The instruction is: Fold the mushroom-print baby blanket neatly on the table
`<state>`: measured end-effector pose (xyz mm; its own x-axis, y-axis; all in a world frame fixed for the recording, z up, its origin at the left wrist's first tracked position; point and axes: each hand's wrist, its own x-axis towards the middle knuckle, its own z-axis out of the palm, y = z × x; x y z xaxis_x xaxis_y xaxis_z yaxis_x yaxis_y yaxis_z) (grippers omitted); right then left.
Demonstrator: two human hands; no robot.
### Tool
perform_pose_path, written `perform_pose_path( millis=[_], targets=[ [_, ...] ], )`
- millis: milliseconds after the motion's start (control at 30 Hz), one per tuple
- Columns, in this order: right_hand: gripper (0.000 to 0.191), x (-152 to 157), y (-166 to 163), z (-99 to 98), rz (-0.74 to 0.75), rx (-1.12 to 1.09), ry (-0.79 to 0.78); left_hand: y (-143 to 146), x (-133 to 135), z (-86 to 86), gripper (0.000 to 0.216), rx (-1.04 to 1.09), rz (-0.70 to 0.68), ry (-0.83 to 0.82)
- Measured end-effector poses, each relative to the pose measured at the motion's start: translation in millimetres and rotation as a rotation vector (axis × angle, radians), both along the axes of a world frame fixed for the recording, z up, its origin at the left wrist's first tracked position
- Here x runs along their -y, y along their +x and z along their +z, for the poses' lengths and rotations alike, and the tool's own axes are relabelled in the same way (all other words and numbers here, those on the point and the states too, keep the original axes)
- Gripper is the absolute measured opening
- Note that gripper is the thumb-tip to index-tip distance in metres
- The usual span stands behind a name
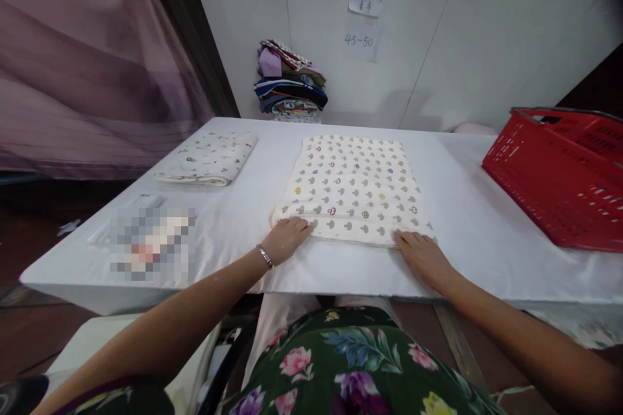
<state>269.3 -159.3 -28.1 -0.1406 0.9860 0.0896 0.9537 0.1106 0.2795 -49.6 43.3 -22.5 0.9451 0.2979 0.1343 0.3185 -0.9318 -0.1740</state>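
Observation:
A cream cloth [353, 175] printed with small grey, red, yellow and blue mushroom shapes lies folded on the white table [462, 207]. A low crease runs along its near side. At its near left corner is my left hand [288, 238], a bracelet on the wrist, with the fingers closed on the edge. My right hand [422, 258] has its fingers together on the same edge near the right corner. Both thumbs are mostly hidden. Farther left lies a second folded cream cloth [209, 159] with a sparser print, apart from my hands.
A red plastic basket [549, 188] stands at the table's right end. Folded fabrics [291, 81] are stacked at the back by the wall. A blurred-out item [153, 243] lies at the front left. Handwritten papers [366, 0] hang on the wall, and a pinkish curtain [97, 65] hangs at left.

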Motion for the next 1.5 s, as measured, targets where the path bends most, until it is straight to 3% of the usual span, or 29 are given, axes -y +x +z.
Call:
perform_pose_path(
  millis=[200,400,600,700,767,867,933,1033,1133,1200,1267,1333,1400,1500],
  targets=[
    [0.043,11.6,17.4,-12.8,0.017,-0.055,0.153,-3.2,-1.3,-1.8,0.036,0.081,0.074,0.007],
    [0.048,16.2,28.4,-17.6,0.005,-0.107,0.152,-6.0,-4.8,-8.4,0.029,0.128,0.066,0.016],
    [0.056,23.5,31.6,-17.5,-0.055,-0.128,0.207,-12.7,-6.0,-7.9,0.029,0.183,0.154,-0.012],
    [0.058,21.9,36.7,-17.5,-0.046,-0.131,0.209,-14.1,-11.3,-2.8,0.029,0.19,0.187,-0.062],
    [0.061,4.2,49.0,-7.2,-0.042,-0.107,0.187,-5.2,-27.4,9.9,0.032,0.171,0.218,-0.094],
    [0.056,-54.0,84.8,42.3,-0.063,-0.044,0.14,30.4,-75.0,58.2,0.034,0.061,0.321,-0.106],
    [0.042,-101.9,114.6,100.0,-0.068,-0.042,0.166,64.2,-113.6,111.7,0.028,0.058,0.417,-0.028],
    [0.036,-151.6,147.6,200.0,-0.168,-0.074,0.462,107.4,-157.1,206.9,0.026,0.251,0.491,0.162],
    [0.042,-152.5,150.8,271.5,-0.205,-0.094,0.787,119.2,-167.5,284.4,0.031,0.449,0.521,0.293],
    [0.043,-132.7,141.7,287.2,-0.197,-0.098,0.855,109.7,-159.4,309.9,0.028,0.61,0.407,0.395],
    [0.043,-107.7,132.3,277.5,-0.178,-0.104,0.828,92.4,-146.1,309.8,0.026,0.627,0.286,0.408],
    [0.047,-83.6,126.7,248.5,-0.136,-0.097,0.728,72.5,-131.9,285.9,0.027,0.577,0.215,0.398],
    [0.054,-62.1,123.3,205.9,-0.049,-0.096,0.625,52.4,-117.2,242.7,0.029,0.492,0.114,0.37],
    [0.064,-30.6,113.2,127.1,0.153,-0.105,0.474,23.8,-88.6,156.0,0.028,0.446,-0.074,0.251]
  ],
)
